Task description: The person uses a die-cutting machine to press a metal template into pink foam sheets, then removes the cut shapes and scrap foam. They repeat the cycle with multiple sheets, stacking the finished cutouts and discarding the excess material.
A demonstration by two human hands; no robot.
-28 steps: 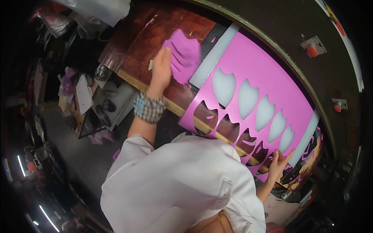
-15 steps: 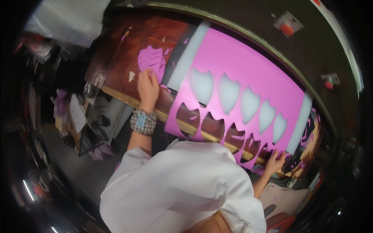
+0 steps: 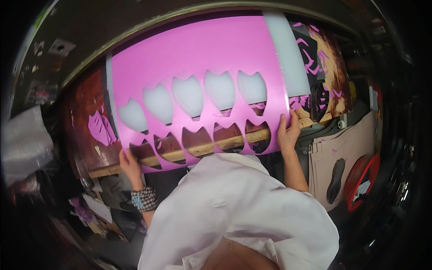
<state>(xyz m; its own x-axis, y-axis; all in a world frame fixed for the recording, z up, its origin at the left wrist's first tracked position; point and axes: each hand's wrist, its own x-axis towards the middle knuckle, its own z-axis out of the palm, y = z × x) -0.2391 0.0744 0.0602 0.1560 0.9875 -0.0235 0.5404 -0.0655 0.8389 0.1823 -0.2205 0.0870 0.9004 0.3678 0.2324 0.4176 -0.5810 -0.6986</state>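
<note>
A large pink sheet (image 3: pixel 198 45) with two rows of shield-shaped cut-outs lies over a pale cutting board (image 3: pixel 290 58). Its near part reaches past the board, above the wooden bench edge. My left hand (image 3: pixel 130 167) pinches the sheet's left edge near its front corner. On the right edge, my right hand (image 3: pixel 288 131) grips the sheet, thumb on the near side. Left of the sheet, a small stack of cut pink pieces (image 3: pixel 101 128) sits on the reddish-brown bench (image 3: pixel 83 144).
Pink scraps (image 3: pixel 310 65) litter the right end of the bench. A dark machine beam (image 3: pixel 180 14) spans the far side. Beige sheets (image 3: pixel 344 148) with a dark sole shape stand low on the right, beside a red ring-shaped object (image 3: pixel 362 182). A plastic bag (image 3: pixel 27 144) hangs at left.
My left hand has left the stack of cut pieces and taken hold of the sheet's left edge. My right hand stays at the right edge. The whole view has turned.
</note>
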